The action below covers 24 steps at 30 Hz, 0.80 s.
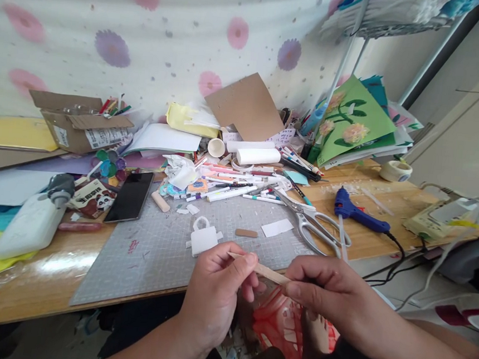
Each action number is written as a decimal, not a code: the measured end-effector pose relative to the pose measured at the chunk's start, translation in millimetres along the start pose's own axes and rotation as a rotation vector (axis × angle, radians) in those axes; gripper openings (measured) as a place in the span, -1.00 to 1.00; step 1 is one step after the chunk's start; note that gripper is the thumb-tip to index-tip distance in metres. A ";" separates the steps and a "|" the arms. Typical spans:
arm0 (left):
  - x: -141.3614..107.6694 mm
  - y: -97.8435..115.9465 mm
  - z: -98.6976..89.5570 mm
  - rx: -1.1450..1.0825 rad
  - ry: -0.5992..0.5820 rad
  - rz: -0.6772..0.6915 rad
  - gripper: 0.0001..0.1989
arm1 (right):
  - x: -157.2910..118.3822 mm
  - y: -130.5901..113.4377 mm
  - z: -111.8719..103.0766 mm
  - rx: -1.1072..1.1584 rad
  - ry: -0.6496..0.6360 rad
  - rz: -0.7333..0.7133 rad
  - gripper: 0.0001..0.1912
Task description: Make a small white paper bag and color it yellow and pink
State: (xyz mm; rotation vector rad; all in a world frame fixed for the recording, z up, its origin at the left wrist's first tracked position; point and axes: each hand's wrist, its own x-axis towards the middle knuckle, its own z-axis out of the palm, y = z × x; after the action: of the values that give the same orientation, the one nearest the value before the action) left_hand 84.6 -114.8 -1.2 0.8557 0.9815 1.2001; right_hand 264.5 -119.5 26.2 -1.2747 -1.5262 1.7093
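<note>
A thin tan strip (271, 274), pointed at its left end, is held between my two hands just off the front edge of the table. My left hand (223, 290) pinches it near the pointed end, between thumb and fingers. The other end is gripped by my right hand (322, 284), thumb on the near side. Beyond my hands, on the grey cutting mat (161, 251), lie a small white padlock-shaped piece (204, 240), a short brown strip (246, 233) and a white paper piece (277, 228).
Metal scissors (309, 224) and a blue glue gun (358, 212) lie at the right. Many markers (232, 193) are heaped behind the mat. To the left are a black phone (129, 197), a white bottle (29, 228) and a cardboard box (73, 131).
</note>
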 end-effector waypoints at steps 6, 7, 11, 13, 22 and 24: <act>-1.7 -1.0 -4.1 0.111 0.039 0.034 -0.68 | -0.1 -2.5 4.0 0.133 -0.050 0.060 -0.63; -1.6 -0.3 -4.2 0.118 0.043 0.027 -0.67 | -0.2 -2.7 4.6 0.136 -0.048 0.058 -0.63; -0.2 5.7 -4.8 0.113 -0.008 -0.017 -0.64 | -0.2 -2.7 3.7 0.161 -0.035 0.068 -0.64; 0.8 9.9 -6.6 0.102 -0.046 -0.043 -0.61 | -0.2 -2.7 1.6 0.172 -0.042 0.065 -0.67; 4.3 25.2 -24.0 0.352 -0.238 0.004 -0.96 | -0.2 -5.7 -3.3 0.039 0.025 0.016 -0.75; 4.2 26.6 -24.8 0.489 -0.267 0.012 -0.96 | -1.0 -8.6 -2.3 -0.046 0.030 0.014 -0.77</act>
State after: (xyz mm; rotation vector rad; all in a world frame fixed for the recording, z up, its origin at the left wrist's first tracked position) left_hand 52.6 -105.6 14.0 1.3698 1.0639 0.8338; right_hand 265.1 -117.2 34.8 -1.3311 -1.5506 1.6657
